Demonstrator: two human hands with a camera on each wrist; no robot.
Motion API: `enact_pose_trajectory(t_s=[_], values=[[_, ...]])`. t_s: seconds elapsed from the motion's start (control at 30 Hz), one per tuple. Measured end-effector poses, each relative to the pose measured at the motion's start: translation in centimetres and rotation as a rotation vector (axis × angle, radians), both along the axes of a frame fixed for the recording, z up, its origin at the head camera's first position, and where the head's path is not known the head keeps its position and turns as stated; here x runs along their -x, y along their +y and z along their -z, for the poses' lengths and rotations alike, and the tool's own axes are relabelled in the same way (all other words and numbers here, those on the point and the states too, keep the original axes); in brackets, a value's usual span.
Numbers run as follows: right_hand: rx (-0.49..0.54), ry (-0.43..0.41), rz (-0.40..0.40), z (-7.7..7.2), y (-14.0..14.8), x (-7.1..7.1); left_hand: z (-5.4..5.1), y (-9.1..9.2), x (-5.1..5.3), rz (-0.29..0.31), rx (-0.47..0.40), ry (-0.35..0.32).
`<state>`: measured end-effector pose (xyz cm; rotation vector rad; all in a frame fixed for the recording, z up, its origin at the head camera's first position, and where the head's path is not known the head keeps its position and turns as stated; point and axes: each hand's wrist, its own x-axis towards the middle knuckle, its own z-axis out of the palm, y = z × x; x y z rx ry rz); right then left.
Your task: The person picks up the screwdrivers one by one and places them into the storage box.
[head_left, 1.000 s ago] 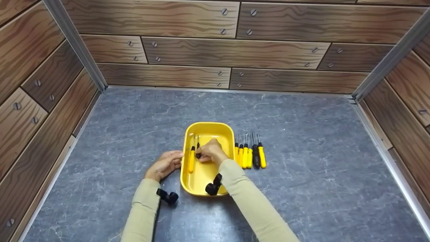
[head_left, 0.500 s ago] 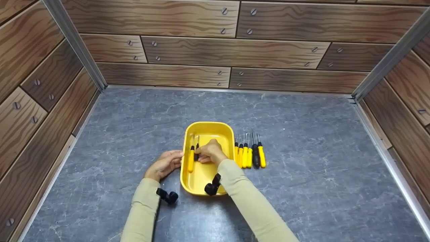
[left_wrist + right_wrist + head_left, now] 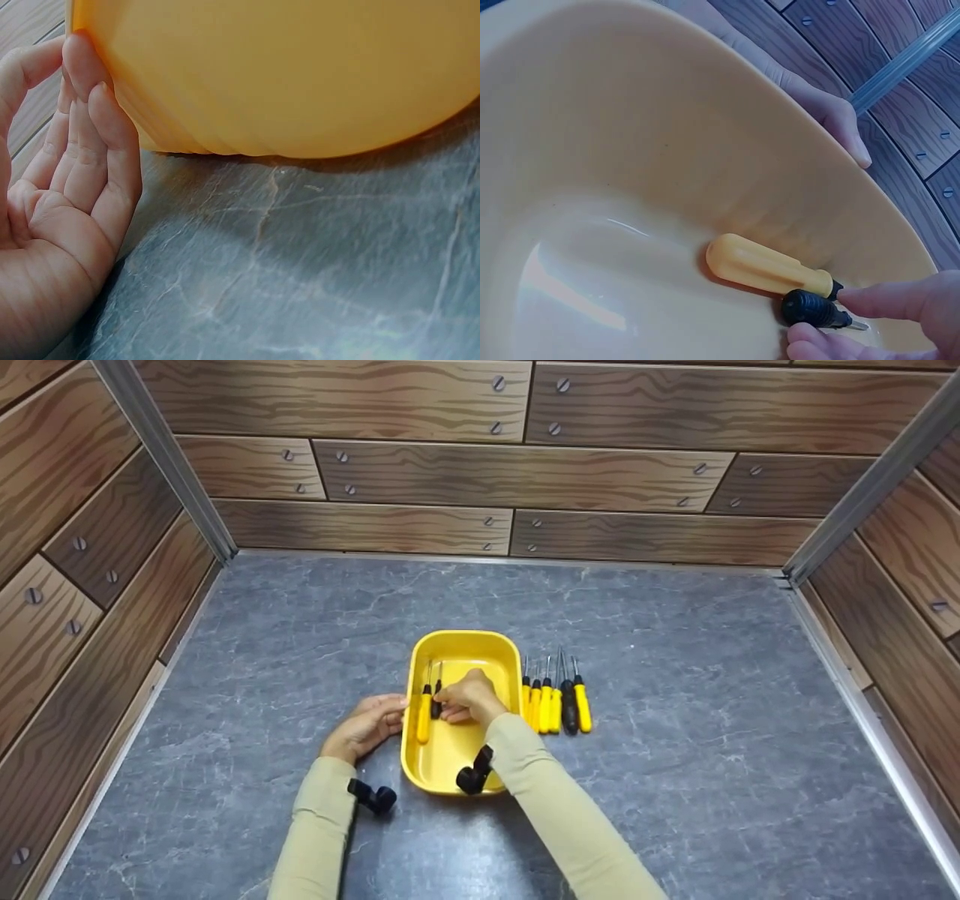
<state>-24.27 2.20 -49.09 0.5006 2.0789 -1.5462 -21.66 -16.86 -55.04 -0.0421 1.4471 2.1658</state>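
Inside the yellow plastic bin (image 3: 442, 765), a yellow-handled screwdriver (image 3: 424, 718) lies along the left wall. Close beside it is a small black screwdriver (image 3: 810, 308), pinched low on the bin floor by my right hand (image 3: 472, 696). In the right wrist view, the fingertips (image 3: 870, 300) sit on either side of the black handle near its shaft. My left hand (image 3: 367, 725) holds the bin's left side, with the thumb by the rim and the other fingers against the outer wall, as the left wrist view shows. Part of the black handle is hidden by the right hand.
Right of the bin, a row of several screwdrivers lies on the grey marbled table (image 3: 712, 712). Most have yellow handles; one is a black-handled screwdriver (image 3: 570, 709). Wood-patterned panels (image 3: 360, 525) with metal corner posts surround the table on three sides.
The right hand has shifted the black screwdriver slightly left and toward me, so it lies closer to the yellow-handled one. My left hand keeps its place on the bin.
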Motion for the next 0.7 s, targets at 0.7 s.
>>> enact_pose_trajectory(t_s=[0.7], values=[[0.027, -0.003, -0.068, -2.2, 0.3, 0.0, 0.2, -0.2, 0.2, 0.022, -0.010, 0.013]])
